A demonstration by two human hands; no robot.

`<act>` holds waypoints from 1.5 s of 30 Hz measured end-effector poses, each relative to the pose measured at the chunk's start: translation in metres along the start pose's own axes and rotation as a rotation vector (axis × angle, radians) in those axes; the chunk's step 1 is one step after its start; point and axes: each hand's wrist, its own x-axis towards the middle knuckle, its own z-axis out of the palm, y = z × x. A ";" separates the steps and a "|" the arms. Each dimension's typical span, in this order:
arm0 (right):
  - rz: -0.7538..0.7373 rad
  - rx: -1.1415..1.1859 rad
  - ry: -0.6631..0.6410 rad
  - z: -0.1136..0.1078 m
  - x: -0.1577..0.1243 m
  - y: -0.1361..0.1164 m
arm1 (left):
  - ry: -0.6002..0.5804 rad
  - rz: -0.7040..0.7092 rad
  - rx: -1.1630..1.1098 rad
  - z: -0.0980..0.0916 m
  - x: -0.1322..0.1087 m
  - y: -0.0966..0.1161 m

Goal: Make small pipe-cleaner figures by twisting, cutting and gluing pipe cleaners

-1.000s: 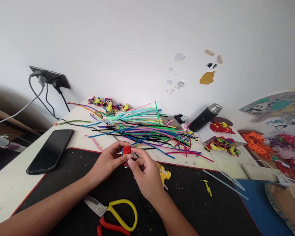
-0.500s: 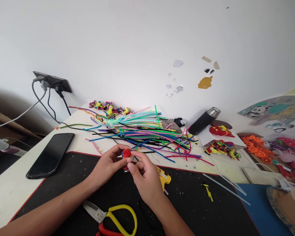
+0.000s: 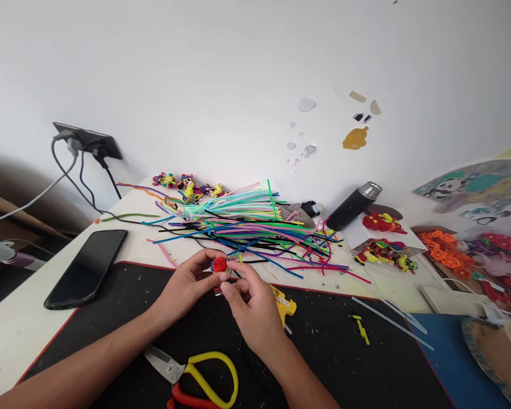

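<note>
Between my two hands is a small red fuzzy pipe-cleaner piece (image 3: 219, 264) with a bit of blue at its left side. My left hand (image 3: 195, 277) grips it from the left, thumb and fingers closed round it. From the right, my right hand (image 3: 255, 304) pinches at its edge with thumb and index finger; the fingers hide much of its underside. A yellow glue gun (image 3: 286, 307) lies partly behind my right hand. Scissors (image 3: 176, 372) with one yellow and one red handle rest on the black mat (image 3: 123, 318) below my hands.
A heap of coloured pipe cleaners (image 3: 246, 227) spreads behind my hands. A phone (image 3: 87, 270) lies at left, a black thermos (image 3: 353, 205) leans at right. Finished pipe-cleaner figures (image 3: 378, 253) sit on a white box. Clear glue sticks (image 3: 391, 322) and yellow scraps (image 3: 361, 329) lie at right.
The view has shifted very slightly. Both hands keep nearly the same hold on the red piece, with no other visible movement.
</note>
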 end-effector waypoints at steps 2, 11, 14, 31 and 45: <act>0.000 -0.003 0.000 0.000 0.000 -0.001 | 0.002 -0.004 0.004 0.000 0.000 0.000; 0.014 0.007 -0.010 0.001 0.000 0.000 | -0.010 -0.002 -0.031 0.001 -0.001 -0.002; 0.010 0.006 -0.009 0.001 0.000 0.001 | -0.006 0.004 -0.035 0.001 0.000 -0.004; 0.003 -0.020 -0.008 0.001 -0.001 0.000 | 0.010 0.021 -0.006 0.000 0.001 -0.007; 0.000 -0.021 0.001 0.001 -0.001 -0.001 | 0.032 0.006 -0.014 -0.001 0.000 -0.009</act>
